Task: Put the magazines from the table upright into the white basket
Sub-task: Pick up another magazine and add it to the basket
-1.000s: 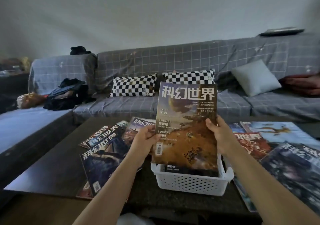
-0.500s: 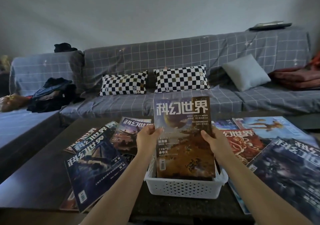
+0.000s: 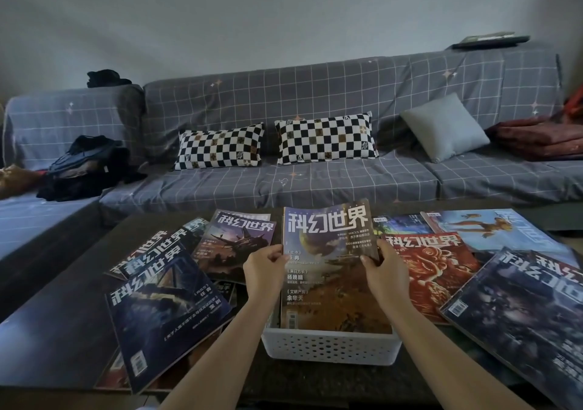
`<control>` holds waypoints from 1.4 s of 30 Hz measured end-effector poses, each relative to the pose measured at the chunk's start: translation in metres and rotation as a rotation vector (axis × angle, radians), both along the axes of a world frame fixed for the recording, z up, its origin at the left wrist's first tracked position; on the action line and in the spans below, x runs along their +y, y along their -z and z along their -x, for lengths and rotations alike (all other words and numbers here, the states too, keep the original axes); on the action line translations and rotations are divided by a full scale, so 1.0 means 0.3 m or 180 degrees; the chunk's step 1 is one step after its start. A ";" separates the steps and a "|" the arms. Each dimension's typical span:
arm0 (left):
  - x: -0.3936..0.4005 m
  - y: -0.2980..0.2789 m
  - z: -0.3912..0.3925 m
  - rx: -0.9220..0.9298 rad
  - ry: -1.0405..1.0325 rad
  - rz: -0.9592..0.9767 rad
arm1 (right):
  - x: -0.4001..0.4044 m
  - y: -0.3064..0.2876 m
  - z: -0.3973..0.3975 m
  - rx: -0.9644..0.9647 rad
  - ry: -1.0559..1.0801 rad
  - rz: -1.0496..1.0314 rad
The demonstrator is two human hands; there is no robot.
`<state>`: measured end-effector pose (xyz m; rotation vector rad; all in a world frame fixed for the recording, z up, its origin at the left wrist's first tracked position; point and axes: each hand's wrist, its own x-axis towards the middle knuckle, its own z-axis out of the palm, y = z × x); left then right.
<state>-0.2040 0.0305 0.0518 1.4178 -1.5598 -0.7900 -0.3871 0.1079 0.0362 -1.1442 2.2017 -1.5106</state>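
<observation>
Magazine (image 3: 331, 271) stands in white basket (image 3: 331, 345), long axis toward twelve o'clock, title uppermost; left hand (image 3: 264, 267) and right hand (image 3: 386, 271) pinch its edges.

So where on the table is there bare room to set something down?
Bare tabletop lies left of the left magazine pile. Crowded: the white basket, hemmed in by that pile and the right spread.

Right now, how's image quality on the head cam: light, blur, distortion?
Head view: dim, flat room light, no glare or hard shadows. Wide-angle bending curves the sofa back and stretches the edge magazines. The held magazine, both hands and the white basket are fairly sharp; corners are soft.
</observation>
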 end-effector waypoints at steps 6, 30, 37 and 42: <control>-0.002 0.017 0.013 -0.0275 0.0061 0.0072 | -0.010 -0.003 0.036 0.0865 0.0411 -0.0839; 0.029 0.025 0.015 -0.0986 0.0067 0.0371 | -0.037 0.021 0.074 0.0714 0.0081 -0.1402; 0.066 0.021 0.008 -0.0573 0.0287 0.0262 | -0.006 -0.008 0.031 0.0920 0.0160 -0.0960; 0.082 -0.006 -0.070 -0.0246 0.0191 0.0328 | 0.020 -0.078 -0.121 0.0995 -0.0423 0.0045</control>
